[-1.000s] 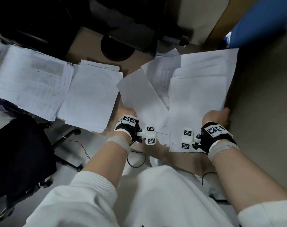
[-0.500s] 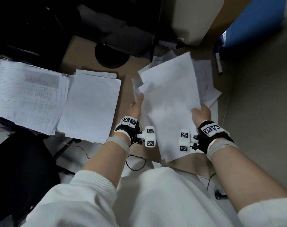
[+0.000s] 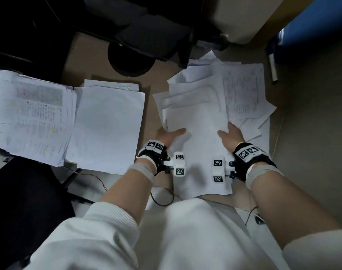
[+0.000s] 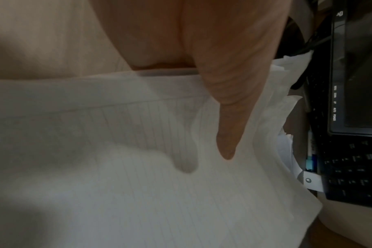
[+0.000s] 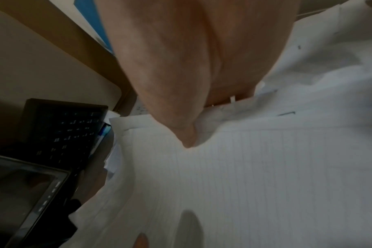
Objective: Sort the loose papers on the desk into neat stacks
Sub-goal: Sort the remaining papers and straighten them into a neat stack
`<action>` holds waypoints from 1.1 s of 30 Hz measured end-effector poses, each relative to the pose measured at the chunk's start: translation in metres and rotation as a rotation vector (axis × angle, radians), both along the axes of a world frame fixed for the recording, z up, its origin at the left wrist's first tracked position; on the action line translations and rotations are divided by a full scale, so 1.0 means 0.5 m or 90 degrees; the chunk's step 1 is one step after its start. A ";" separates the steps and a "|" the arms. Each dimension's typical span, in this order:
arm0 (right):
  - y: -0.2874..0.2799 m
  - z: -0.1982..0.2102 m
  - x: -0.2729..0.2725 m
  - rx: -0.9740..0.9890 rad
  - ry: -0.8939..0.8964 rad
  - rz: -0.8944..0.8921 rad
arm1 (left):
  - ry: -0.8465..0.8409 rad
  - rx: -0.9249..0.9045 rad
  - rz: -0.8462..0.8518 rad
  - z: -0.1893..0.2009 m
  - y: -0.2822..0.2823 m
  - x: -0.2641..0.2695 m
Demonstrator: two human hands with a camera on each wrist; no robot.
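Note:
A bundle of white sheets (image 3: 197, 133) is held between both hands above the desk's near edge. My left hand (image 3: 167, 134) grips its left edge, thumb on top, fingers hidden beneath. My right hand (image 3: 229, 133) grips the right edge the same way. Each wrist view shows a thumb pressed onto the lined top sheet (image 4: 159, 184) (image 5: 244, 167). Under and beyond the bundle lie loose, skewed papers (image 3: 244, 92), some printed. Two stacks sit on the left: a blank white stack (image 3: 107, 127) and a printed, highlighted stack (image 3: 29, 114).
A black monitor base (image 3: 130, 61) and dark equipment stand at the back of the brown desk (image 3: 150, 82). A black keyboard (image 4: 350, 167) lies past the papers. A blue object (image 3: 312, 22) and a pen (image 3: 273, 69) lie at the back right. A black chair (image 3: 20, 201) is at lower left.
The hands gathered spread sheets into one bundle and lifted it. Since half a second ago the bundle has swung from tilted to nearly straight, and the hands have shifted up its sides.

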State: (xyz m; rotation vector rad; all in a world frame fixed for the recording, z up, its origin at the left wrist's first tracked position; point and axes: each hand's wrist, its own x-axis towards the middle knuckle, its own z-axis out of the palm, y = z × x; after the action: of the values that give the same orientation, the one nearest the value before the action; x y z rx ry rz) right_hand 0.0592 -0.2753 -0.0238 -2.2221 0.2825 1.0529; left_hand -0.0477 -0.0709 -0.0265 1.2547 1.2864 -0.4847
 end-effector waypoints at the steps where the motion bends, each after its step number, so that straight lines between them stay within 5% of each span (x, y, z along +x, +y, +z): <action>1: 0.007 -0.002 0.001 -0.002 0.028 0.046 | -0.001 -0.009 -0.001 0.001 0.002 0.006; 8: 0.026 -0.002 0.015 -0.025 -0.016 -0.031 | 0.054 -0.035 -0.014 0.036 0.019 0.028; 13: 0.042 0.011 0.026 0.079 0.106 -0.041 | 0.009 -0.089 -0.013 -0.005 0.012 0.020; 19: 0.009 -0.021 0.016 0.099 0.036 -0.132 | -0.035 -0.084 0.069 0.035 0.016 0.038; 25: -0.009 0.022 0.013 0.147 0.103 -0.149 | -0.062 0.036 0.103 0.041 0.002 0.056; 33: -0.078 0.034 0.021 0.091 0.046 -0.392 | -0.026 0.118 -0.289 0.043 -0.060 0.091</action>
State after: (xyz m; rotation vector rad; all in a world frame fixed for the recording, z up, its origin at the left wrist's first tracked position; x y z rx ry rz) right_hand 0.0695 -0.3145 -0.0070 -1.7885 0.8325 0.7783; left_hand -0.0023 -0.1012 -0.0049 1.7162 1.0254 -0.6665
